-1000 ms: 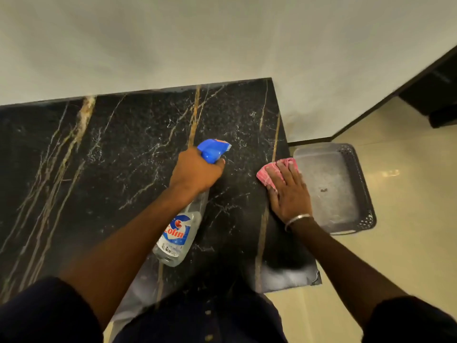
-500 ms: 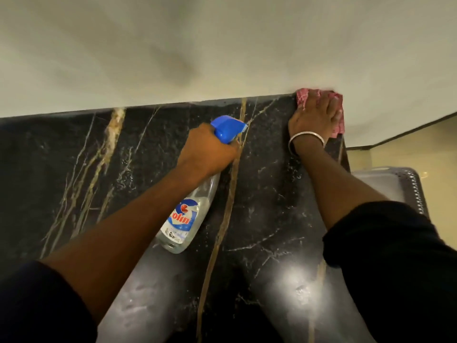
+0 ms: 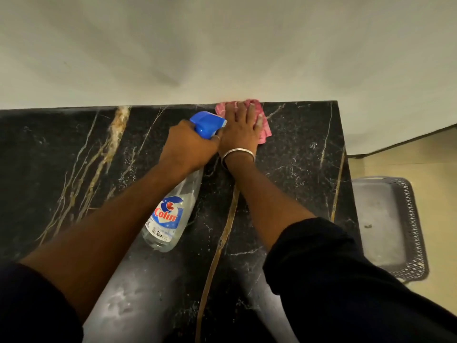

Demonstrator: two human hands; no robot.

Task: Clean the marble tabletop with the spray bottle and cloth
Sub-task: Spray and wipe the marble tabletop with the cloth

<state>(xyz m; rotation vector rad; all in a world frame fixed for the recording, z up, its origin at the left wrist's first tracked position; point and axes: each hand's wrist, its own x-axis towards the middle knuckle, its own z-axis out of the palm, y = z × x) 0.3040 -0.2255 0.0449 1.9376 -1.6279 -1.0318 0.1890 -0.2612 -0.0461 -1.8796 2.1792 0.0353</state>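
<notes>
The black marble tabletop with gold and white veins fills the lower view. My left hand grips the neck of a clear spray bottle with a blue trigger head; the bottle stands on the marble and tilts toward me. My right hand, a metal bangle on its wrist, presses flat with spread fingers on a pink cloth at the far edge of the tabletop, right against the wall. The two hands touch side by side. Most of the cloth is hidden under my right hand.
A pale wall rises directly behind the tabletop. The table's right edge drops to a beige floor. A grey plastic tray with a perforated rim sits on the floor beside the table. Light glare patches show on the near marble.
My right hand slid the pink cloth from the right edge up to the far right corner, then left along the wall until it met my left hand. The bottle stayed held.
</notes>
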